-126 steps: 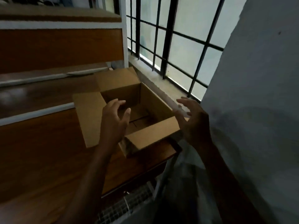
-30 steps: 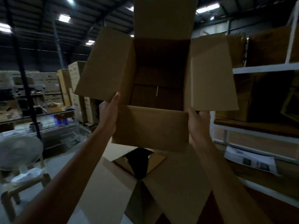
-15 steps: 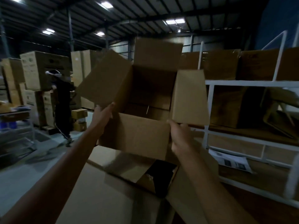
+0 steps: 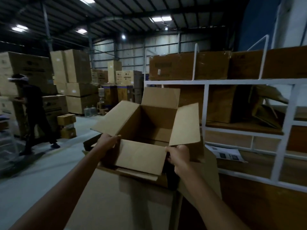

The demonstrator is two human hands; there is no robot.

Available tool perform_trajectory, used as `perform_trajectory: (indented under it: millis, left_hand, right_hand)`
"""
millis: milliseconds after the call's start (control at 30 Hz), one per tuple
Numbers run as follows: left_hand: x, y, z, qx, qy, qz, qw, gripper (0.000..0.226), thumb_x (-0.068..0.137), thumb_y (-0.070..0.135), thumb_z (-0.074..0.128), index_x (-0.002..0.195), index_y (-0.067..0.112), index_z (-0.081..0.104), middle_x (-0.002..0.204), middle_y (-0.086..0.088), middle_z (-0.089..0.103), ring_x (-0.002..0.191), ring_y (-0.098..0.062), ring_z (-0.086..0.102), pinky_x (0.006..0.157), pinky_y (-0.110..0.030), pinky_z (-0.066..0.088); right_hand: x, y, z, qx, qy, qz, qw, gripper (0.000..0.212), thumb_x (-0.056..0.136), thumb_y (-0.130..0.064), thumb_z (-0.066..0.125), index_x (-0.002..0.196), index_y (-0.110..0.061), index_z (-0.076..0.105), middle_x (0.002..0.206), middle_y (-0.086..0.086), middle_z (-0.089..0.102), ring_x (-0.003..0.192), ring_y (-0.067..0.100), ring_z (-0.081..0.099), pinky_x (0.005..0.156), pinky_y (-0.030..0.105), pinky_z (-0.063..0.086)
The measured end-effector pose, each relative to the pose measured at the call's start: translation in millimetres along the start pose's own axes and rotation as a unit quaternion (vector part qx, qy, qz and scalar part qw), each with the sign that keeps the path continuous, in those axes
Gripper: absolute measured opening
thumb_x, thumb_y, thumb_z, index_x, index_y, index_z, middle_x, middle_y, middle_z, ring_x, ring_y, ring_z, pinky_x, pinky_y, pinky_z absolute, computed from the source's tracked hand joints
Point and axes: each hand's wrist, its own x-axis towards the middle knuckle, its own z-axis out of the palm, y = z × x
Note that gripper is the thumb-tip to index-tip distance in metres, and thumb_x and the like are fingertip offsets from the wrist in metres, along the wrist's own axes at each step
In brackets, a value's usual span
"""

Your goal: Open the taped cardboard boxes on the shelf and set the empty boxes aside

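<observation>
1. The open box [image 4: 149, 130] is empty as far as its inside shows, with all four flaps spread. It is held in the air in front of the person, just above a pile of other opened boxes [image 4: 126, 196].
2. The left hand [image 4: 108, 140] clasps the box's near left corner under the left flap. The right hand [image 4: 178, 156] is closed around the near right corner, fingers curled on the cardboard. Both grips are shut on the box.
3. Judging by this, the box has been opened and only needs setting aside, probably onto the pile below.
4. To the right, the white shelf [image 4: 206, 105] carries more boxes [image 4: 187, 67] on its top level. They look closed, with tape showing on them, so more opening seems to remain.
5. Farther left, another person [image 4: 34, 112] walks among stacked cartons [image 4: 74, 67] on the warehouse floor.
</observation>
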Motion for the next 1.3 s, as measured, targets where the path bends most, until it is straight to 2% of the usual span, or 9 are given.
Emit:
perform_trajectory:
  millis: [200,300,400,533,633,733,867,1067,1300]
  left_hand:
    - [0.0,15.8,-25.7,-0.003,-0.077,0.017,0.997,0.026,0.087,0.016,0.07,0.107,0.008,0.056,0.102,-0.016,0.062,0.088,-0.028,0.066,0.064,-0.037,0.059]
    - [-3.6,20.0,-33.8,0.061,-0.108,0.037,0.992,0.027,0.089,0.023,0.068,0.109,0.009,0.058,0.099,-0.015,0.065,0.081,-0.026,0.07,0.052,-0.031,0.058]
    - [-7.4,15.6,-36.7,0.101,-0.146,0.077,0.981,0.028,0.093,0.039,0.06,0.105,0.013,0.06,0.098,-0.012,0.065,0.077,-0.022,0.071,0.053,-0.028,0.057]
    - [-11.0,3.4,-41.9,0.153,-0.162,0.228,0.948,0.047,0.093,0.057,0.048,0.087,0.014,0.067,0.081,-0.007,0.07,0.069,-0.018,0.07,0.06,-0.029,0.058]
    - [-16.7,-7.7,-41.6,0.276,-0.019,0.36,0.891,0.048,0.093,0.058,0.046,0.077,0.017,0.066,0.073,-0.001,0.067,0.076,-0.016,0.066,0.079,-0.034,0.053]
    - [-26.5,-16.2,-32.6,0.35,0.028,0.444,0.824,0.036,0.097,0.052,0.041,0.096,0.024,0.062,0.104,-0.001,0.062,0.11,-0.022,0.054,0.094,-0.038,0.043]
    - [-25.7,-32.1,-18.7,0.371,-0.098,0.444,0.81,0.035,0.096,0.052,0.042,0.12,0.028,0.053,0.123,0.0,0.057,0.12,-0.022,0.05,0.1,-0.044,0.04]
    - [-21.2,-30.1,-20.0,0.382,-0.132,0.427,0.809,0.045,0.093,0.053,0.048,0.13,0.027,0.047,0.135,-0.004,0.05,0.129,-0.026,0.043,0.105,-0.051,0.038]
    - [-35.9,-13.8,-26.7,0.322,-0.069,0.538,0.776,0.071,0.092,0.052,0.05,0.151,0.027,0.018,0.161,-0.008,0.014,0.148,-0.035,0.006,0.115,-0.061,0.02]
  right_hand:
    - [-25.4,-11.2,9.4,0.112,0.034,0.016,0.993,0.022,0.087,0.001,0.067,0.107,0.0,0.059,0.103,0.016,0.065,0.09,0.025,0.067,0.057,0.026,0.057]
    - [-37.9,-20.7,22.3,0.157,0.04,0.003,0.987,0.03,0.088,0.002,0.065,0.115,-0.001,0.052,0.105,0.014,0.058,0.097,0.027,0.064,0.071,0.034,0.062]
    - [-53.7,-24.0,39.9,0.137,0.045,-0.018,0.989,0.017,0.091,-0.008,0.065,0.101,-0.014,0.052,0.1,0.006,0.055,0.095,0.022,0.06,0.086,0.04,0.059]
    - [-69.2,-16.8,60.5,-0.054,0.073,-0.158,0.983,0.004,0.092,-0.028,0.066,0.094,-0.025,0.063,0.106,0.0,0.066,0.093,0.012,0.065,0.082,0.032,0.059]
    - [-72.5,-0.7,68.7,-0.343,0.133,-0.292,0.883,0.029,0.092,-0.03,0.063,0.12,-0.022,0.061,0.117,-0.007,0.06,0.097,0.001,0.054,0.075,0.014,0.044]
    - [-74.9,13.0,76.3,-0.48,0.139,-0.306,0.81,0.048,0.094,-0.033,0.057,0.14,-0.023,0.046,0.142,-0.002,0.045,0.125,0.015,0.047,0.095,0.032,0.048]
    - [-81.6,18.1,77.1,-0.568,0.089,-0.216,0.789,0.061,0.095,-0.037,0.054,0.15,-0.025,0.031,0.153,0.001,0.032,0.134,0.022,0.039,0.102,0.041,0.044]
    - [-97.2,6.2,69.4,-0.591,0.033,-0.161,0.79,0.072,0.092,-0.039,0.057,0.154,-0.03,0.021,0.162,0.0,0.018,0.145,0.026,0.025,0.11,0.048,0.037]
    - [-129.8,-15.3,72.5,-0.555,0.149,-0.271,0.772,0.074,0.093,-0.035,0.057,0.154,-0.03,0.017,0.163,0.002,0.014,0.147,0.027,0.022,0.11,0.047,0.036]
